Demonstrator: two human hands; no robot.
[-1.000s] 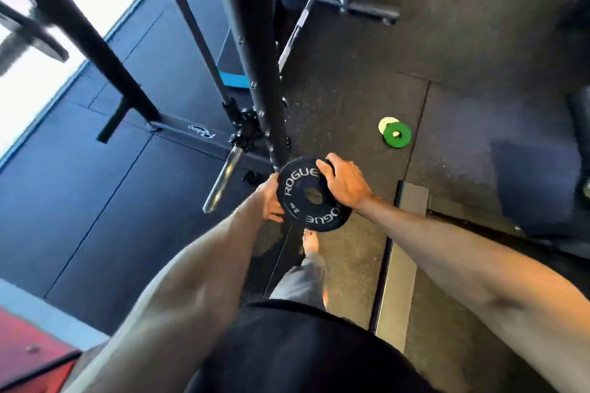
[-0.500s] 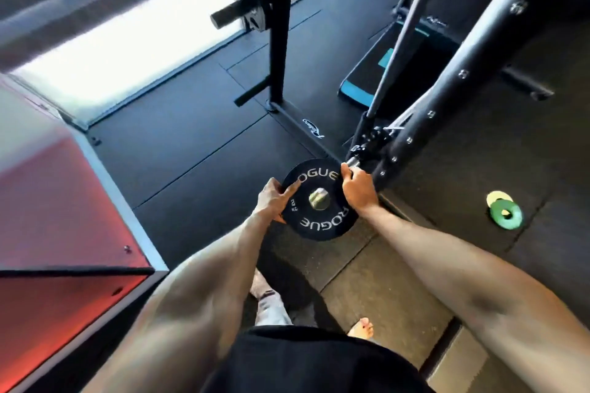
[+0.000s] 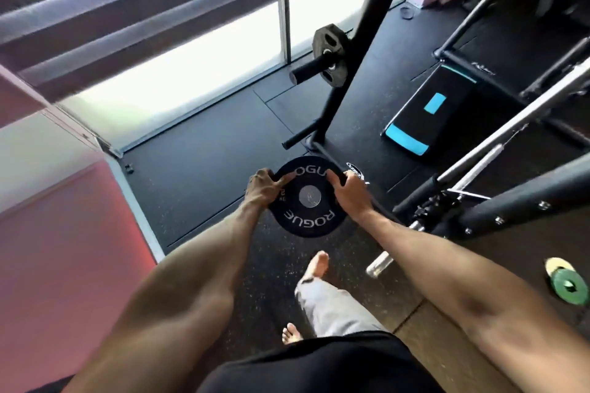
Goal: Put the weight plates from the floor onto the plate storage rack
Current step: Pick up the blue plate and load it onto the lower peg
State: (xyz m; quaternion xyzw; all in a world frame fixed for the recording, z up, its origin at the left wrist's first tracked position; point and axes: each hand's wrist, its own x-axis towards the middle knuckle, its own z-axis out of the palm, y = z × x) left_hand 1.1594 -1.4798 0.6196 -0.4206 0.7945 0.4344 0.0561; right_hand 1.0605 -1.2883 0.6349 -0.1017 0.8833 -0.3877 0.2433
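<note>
Both left hand (image 3: 263,190) and right hand (image 3: 349,191) grip the black plate (image 3: 308,220) with curled fingers (image 3: 284,180) at ten and two o'clock; square its hole to the twelve-o'clock peg (image 3: 305,72).

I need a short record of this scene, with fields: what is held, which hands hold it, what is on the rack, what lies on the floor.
held: black Rogue plate, off the floor
hands: left hand and right hand, each gripping its rim
rack: one dark plate on a peg of the upright
floor: green plate overlapping a pale yellow plate, far right
</note>
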